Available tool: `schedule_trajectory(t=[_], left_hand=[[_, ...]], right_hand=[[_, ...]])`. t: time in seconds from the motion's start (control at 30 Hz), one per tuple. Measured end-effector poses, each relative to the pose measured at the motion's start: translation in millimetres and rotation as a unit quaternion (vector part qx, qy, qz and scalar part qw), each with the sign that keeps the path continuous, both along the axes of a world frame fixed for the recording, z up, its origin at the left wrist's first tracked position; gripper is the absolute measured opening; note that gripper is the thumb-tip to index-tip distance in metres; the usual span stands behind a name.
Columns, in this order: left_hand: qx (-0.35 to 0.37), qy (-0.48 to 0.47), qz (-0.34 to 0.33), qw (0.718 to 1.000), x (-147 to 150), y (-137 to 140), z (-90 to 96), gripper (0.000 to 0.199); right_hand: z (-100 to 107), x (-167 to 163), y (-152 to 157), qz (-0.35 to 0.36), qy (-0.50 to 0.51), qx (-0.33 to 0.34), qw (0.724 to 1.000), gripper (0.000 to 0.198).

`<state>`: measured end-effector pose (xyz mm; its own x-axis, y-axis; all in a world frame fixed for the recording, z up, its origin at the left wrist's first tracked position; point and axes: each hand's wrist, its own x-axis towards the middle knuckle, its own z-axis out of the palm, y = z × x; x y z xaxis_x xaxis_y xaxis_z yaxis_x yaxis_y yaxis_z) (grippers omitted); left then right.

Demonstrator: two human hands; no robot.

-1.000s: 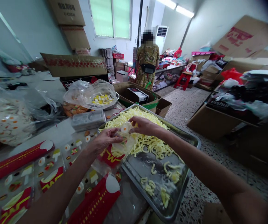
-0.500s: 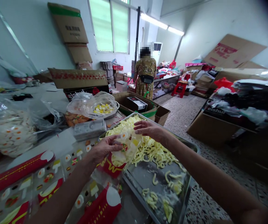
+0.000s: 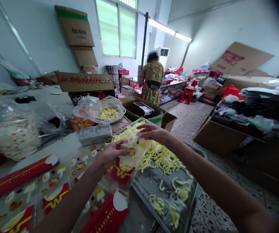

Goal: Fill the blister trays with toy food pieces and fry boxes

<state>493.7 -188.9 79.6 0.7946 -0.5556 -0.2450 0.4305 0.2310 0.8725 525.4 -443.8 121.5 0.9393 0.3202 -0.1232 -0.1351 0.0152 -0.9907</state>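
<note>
A clear plastic bag (image 3: 135, 155) hangs over the near side of a metal tray. It holds a red carton with a yellow zigzag (image 3: 121, 172) and small toy food pieces, among them a fried egg (image 3: 131, 139). My left hand (image 3: 113, 155) pinches the bag's left side between thumb and fingers. At the bag's upper edge, the bent fingers of my right hand (image 3: 152, 133) close on the plastic; their tips are partly hidden. Pale yellow fry-shaped strips (image 3: 157, 158) heap up in the tray (image 3: 145, 186) beneath, with several loose ones nearer me.
Several filled clear bags (image 3: 54, 199) and red cartons (image 3: 109, 215) lie at left. Beyond them are a grey block-shaped container (image 3: 95, 133), a bowl of yellow-white pieces (image 3: 109, 114) and a big bag of egg pieces (image 3: 18, 139). An open cardboard box (image 3: 127, 105) stands behind the tray. A person (image 3: 153, 77) stands farther back.
My right hand has shifted slightly left, its fingers more bent at the bag's upper edge. The bag hangs a little straighter in my left hand. The view has tilted slightly.
</note>
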Motion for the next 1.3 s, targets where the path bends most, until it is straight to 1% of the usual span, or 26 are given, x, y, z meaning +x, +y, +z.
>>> schedule_trajectory(t=[0.1,0.13,0.17,0.23,0.3,0.37,0.43,0.5,0.53,0.63,0.7,0.8,0.9,1.03,1.1,1.17,1.23,1.3], left_hand=[[-0.027,0.037,0.078,0.996,0,-3,3.6,0.064],[-0.036,0.045,0.107,0.993,1,-5,5.1,0.064],[-0.044,0.051,0.135,0.989,1,-8,6.5,0.065],[-0.059,0.052,0.179,0.981,3,-15,8.3,0.066],[-0.079,0.037,0.211,0.974,4,-22,8.7,0.062],[-0.105,0.015,0.217,0.970,5,-27,8.7,0.059],[-0.120,0.003,0.200,0.972,4,-29,9.2,0.060],[-0.095,-0.002,0.185,0.978,3,-23,10.7,0.060],[-0.067,-0.010,0.194,0.979,1,-17,11.8,0.060],[0.034,-0.049,0.256,0.965,-8,11,13.9,0.057],[0.084,-0.071,0.276,0.955,-17,37,12.9,0.056],[0.142,-0.084,0.275,0.947,-35,84,7.4,0.058],[0.196,-0.081,0.281,0.936,-57,130,1.7,0.063],[0.259,-0.057,0.272,0.925,-86,185,-3.8,0.076],[0.281,-0.048,0.252,0.925,-97,209,-8.8,0.081],[0.301,-0.051,0.236,0.923,-104,227,-15.8,0.084],[0.319,-0.051,0.239,0.916,-107,239,-22.4,0.089],[0.325,-0.040,0.241,0.914,-109,242,-25.8,0.094]], right_hand=[[4,-12,-10,-0.095,-0.026,-0.014,0.995,0.053],[2,-21,-9,-0.119,-0.023,-0.023,0.992,0.055],[-2,-30,-6,-0.126,-0.015,-0.033,0.991,0.058],[-16,-52,7,-0.093,0.004,-0.031,0.995,0.065],[-32,-73,23,-0.045,0.010,-0.003,0.999,0.069],[-47,-86,36,-0.031,0.005,0.027,0.999,0.066],[-56,-92,42,-0.044,0.004,0.050,0.998,0.061],[-59,-90,40,-0.064,0.005,0.070,0.995,0.058],[-58,-88,37,-0.074,0.006,0.078,0.994,0.058],[-50,-76,26,-0.116,0.003,0.081,0.990,0.060],[-43,-67,19,-0.148,-0.009,0.070,0.986,0.061],[-39,-50,14,-0.187,-0.020,0.061,0.980,0.060],[-39,-32,9,-0.206,-0.023,0.059,0.977,0.057],[-32,-15,-10,-0.252,-0.045,0.083,0.963,0.050],[-27,-15,-20,-0.267,-0.041,0.084,0.959,0.047],[-26,-22,-23,-0.269,-0.029,0.074,0.960,0.046],[-31,-34,-16,-0.271,-0.010,0.068,0.960,0.048],[-40,-46,2,-0.284,0.011,0.066,0.956,0.054]])
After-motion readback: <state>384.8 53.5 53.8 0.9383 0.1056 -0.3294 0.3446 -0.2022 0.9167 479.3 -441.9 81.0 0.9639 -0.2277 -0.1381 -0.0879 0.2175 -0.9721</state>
